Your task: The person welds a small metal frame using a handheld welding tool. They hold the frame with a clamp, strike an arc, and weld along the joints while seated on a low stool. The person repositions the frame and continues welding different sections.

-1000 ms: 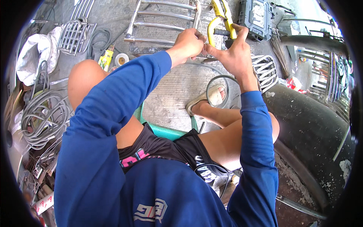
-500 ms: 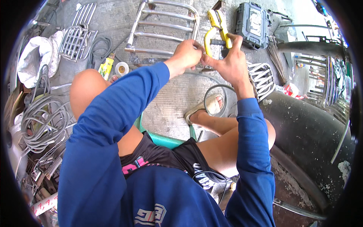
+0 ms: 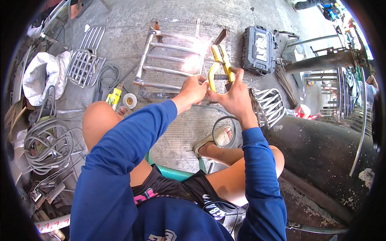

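My right hand (image 3: 237, 95) is curled around the lower part of a yellow plier-shaped tool (image 3: 215, 64) with a dark crosspiece. Its thumb points left, towards my left hand (image 3: 192, 90). That hand's fingers are pinched together close to the tool's lower left side, and whatever lies between them is too small to make out. Just beyond both hands a shiny metal tube rack (image 3: 165, 59) with several crossbars rests on a low rusty frame (image 3: 222, 37). Bright white and pinkish glare covers the rack's right side, hiding part of its tubing.
A black hard case (image 3: 259, 50) lies beyond my right hand. Bent-tube racks (image 3: 268, 107) stand nearer, beside a large dark cylinder (image 3: 317, 140). At left are a white sack (image 3: 44, 74), coiled cable (image 3: 48, 146), a tape roll (image 3: 129, 100) and a yellow packet (image 3: 114, 96).
My view has tilted up, so everything sits lower in the picture and more floor shows at the far side. Bright glare has appeared on the rack. Both hands keep much the same pose.
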Motion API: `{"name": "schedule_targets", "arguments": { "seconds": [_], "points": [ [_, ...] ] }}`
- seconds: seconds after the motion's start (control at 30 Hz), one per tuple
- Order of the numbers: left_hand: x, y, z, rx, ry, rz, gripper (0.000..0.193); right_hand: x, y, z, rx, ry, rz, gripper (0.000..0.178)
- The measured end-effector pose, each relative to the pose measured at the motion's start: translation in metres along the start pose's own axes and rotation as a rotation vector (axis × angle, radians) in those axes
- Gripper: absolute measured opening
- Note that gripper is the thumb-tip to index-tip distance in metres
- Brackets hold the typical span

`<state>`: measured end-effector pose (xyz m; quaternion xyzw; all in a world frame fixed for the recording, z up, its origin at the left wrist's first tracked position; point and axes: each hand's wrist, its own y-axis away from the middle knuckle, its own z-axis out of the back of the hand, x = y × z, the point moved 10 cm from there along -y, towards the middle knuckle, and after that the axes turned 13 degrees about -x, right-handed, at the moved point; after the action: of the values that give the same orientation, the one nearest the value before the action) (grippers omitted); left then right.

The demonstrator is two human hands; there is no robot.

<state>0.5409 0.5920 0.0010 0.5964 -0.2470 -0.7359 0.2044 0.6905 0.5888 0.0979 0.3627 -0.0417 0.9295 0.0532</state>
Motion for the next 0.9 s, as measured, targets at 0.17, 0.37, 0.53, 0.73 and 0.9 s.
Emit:
{"name": "schedule_targets", "arguments": {
  "seconds": [0.17, 0.37, 0.53, 0.73, 0.9],
  "points": [
    [-0.001, 0.0, 0.001, -0.006, -0.01, -0.028, 0.026, 0.005, -0.001, 0.003, -0.017, 0.031, 0.01, 0.102],
    [0.0, 0.002, 0.004, -0.016, -0.016, 0.027, 0.028, 0.004, -0.002, 0.0, 0.014, 0.028, -0.01, 0.099],
    [-0.006, 0.006, 0.0, 0.05, -0.004, -0.057, 0.033, 0.004, -0.004, 0.0, -0.007, 0.01, 0.028, 0.102],
    [-0.005, 0.002, -0.003, 0.11, -0.133, -0.141, 0.032, 0.021, -0.003, -0.001, -0.035, 0.155, 0.314, 0.109],
    [0.003, -0.005, -0.002, 0.073, 0.028, -0.031, 0.032, -0.019, -0.01, 0.008, -0.082, -0.144, -0.14, 0.057]
  ]
}}
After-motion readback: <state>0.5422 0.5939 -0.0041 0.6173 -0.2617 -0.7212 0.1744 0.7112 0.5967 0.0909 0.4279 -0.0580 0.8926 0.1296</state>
